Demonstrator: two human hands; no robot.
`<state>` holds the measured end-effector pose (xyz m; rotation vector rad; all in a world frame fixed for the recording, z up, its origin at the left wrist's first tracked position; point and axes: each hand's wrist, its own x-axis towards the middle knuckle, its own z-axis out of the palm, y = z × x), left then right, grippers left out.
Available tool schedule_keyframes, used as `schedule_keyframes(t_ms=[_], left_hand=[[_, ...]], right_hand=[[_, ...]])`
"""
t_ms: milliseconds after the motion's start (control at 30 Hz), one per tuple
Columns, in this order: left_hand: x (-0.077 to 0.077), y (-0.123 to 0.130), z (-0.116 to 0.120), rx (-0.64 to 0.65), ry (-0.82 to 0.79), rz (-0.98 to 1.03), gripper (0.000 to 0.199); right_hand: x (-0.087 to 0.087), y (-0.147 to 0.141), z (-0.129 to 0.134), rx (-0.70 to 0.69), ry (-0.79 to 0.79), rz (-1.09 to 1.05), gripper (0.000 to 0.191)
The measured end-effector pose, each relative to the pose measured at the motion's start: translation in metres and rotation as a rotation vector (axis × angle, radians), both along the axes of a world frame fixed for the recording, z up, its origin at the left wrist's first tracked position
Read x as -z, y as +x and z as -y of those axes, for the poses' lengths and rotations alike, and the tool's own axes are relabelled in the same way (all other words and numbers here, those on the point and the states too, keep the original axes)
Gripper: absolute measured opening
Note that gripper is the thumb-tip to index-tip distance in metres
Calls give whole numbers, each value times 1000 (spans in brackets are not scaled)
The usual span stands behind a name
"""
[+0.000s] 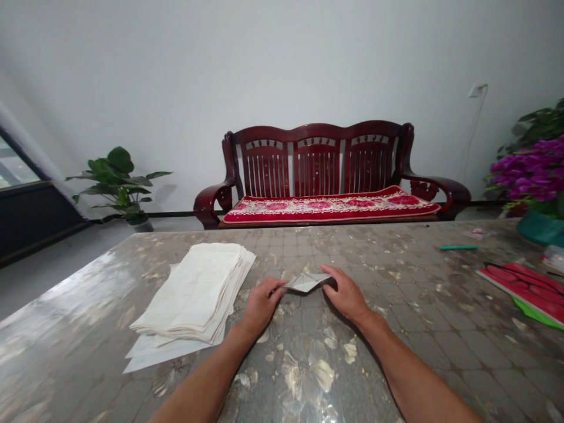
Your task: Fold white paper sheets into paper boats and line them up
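Observation:
A small folded piece of paper [306, 282] is held between both hands, just above the patterned tabletop [304, 364]. My left hand [264, 299] pinches its left end between thumb and fingers. At the right end, my right hand [346, 294] grips the paper between thumb and index finger. The paper is creased, with a pointed fold dipping in its middle. To the left of my left hand lies a thick stack of white sheets [194, 288], its edges uneven and some lower sheets sticking out towards me.
On the right lie a green pen [458, 247], a red book [520, 285] with dark glasses [535, 289] on it, and purple flowers [531, 170] in a teal pot [540, 228]. Beyond the table's far edge are a wooden bench [317, 170] and a potted plant [121, 188].

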<state>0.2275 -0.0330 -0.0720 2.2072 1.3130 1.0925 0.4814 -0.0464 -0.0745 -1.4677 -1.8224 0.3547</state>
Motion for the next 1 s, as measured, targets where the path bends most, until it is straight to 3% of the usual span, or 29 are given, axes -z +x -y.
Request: schedule_keyframes(t_ms=[133,300,500,567,867,1000], left_hand=[[2,-4,-2,-106,-93,78,26],[5,-4,-2,-93,-58,96,32],[2,-3,3,-20,165,-14,38],[1,-2,5,-15,224,-97,38],[-4,7,4,-47,269,-284,7],[-6,9,6,-20,260,-287,7]], right_hand=[[0,-1,2,-59,80,-24,59],[-6,-6,6,-97,239,76,61],[-11,-12,6,-131,317,236,13],[-11,-12,5,-149,313,250,5],[-15,-13,7,-147,304,290,13],[-19,-20,10,-130,297,359,16]])
